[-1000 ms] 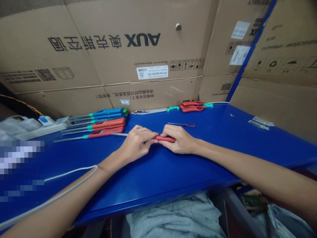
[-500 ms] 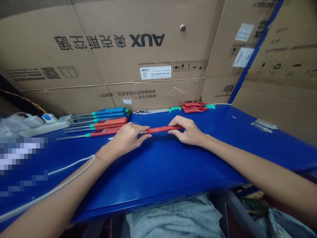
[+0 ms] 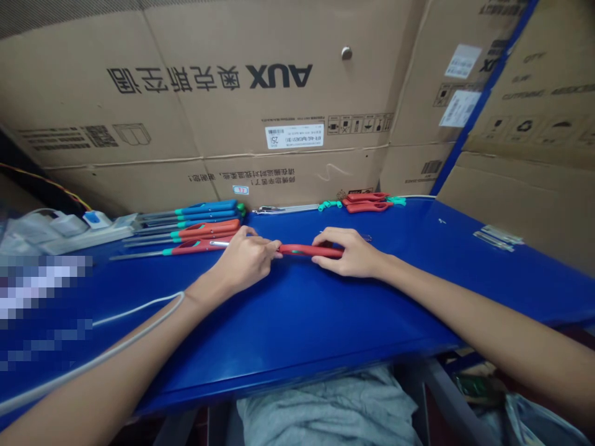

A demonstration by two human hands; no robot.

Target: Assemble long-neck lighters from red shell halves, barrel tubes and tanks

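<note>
Over the middle of the blue table, a red long-nosed lighter [image 3: 297, 249] is held level between both hands. My left hand [image 3: 253, 257] is closed around its left end, and a slim metal tube [image 3: 218, 244] shows past the fingers on that side. My right hand [image 3: 346, 251] pinches the right end of the red handle between thumb and fingers. Beyond my left hand lie finished-looking lighters: a red one [image 3: 195, 247], an orange-red one [image 3: 209, 230] and blue ones [image 3: 211, 209], their metal tubes pointing left. The inner fingertips of my left hand are partly hidden.
Red handles [image 3: 367, 203] with green ends lie by the cardboard wall [image 3: 209, 124], beside metal rods [image 3: 286, 209] and small green parts [image 3: 330, 205]. More metal pieces [image 3: 499, 237] lie at right. A power strip [image 3: 93, 237] sits at left; a white cable [image 3: 139, 328] crosses my left forearm.
The red lighter has turned so that a slot with green inside shows. My left hand has rolled over its end, and the metal tube now shows farther out on the left.
</note>
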